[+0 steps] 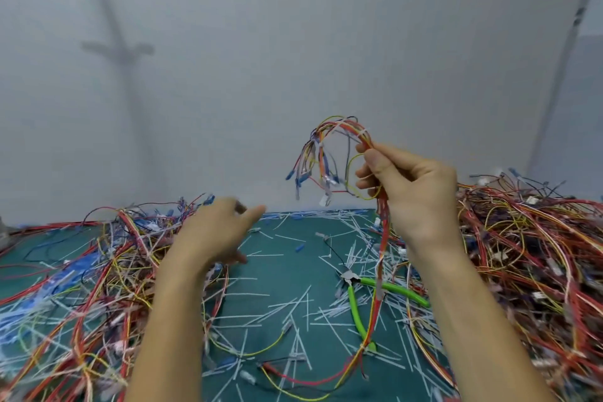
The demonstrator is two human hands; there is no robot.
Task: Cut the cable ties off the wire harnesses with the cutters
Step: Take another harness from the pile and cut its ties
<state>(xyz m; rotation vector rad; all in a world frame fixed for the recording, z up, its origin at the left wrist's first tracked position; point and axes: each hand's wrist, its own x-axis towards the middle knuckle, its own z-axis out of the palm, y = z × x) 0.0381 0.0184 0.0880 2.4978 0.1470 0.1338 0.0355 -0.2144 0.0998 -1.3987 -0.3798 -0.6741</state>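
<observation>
Matt green mat (261,303), littered with thin white plastic tie offcuts (287,310). On it, cutters (359,297): glossy green plastic handles, dull metal head.

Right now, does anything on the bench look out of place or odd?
Yes: the cutters lie unheld on the mat among cut ties, and the harness hanging from the right hand drapes across their green handles. The left hand is empty and blurred.

Head view, forward-down, close over table (267,274)
</observation>
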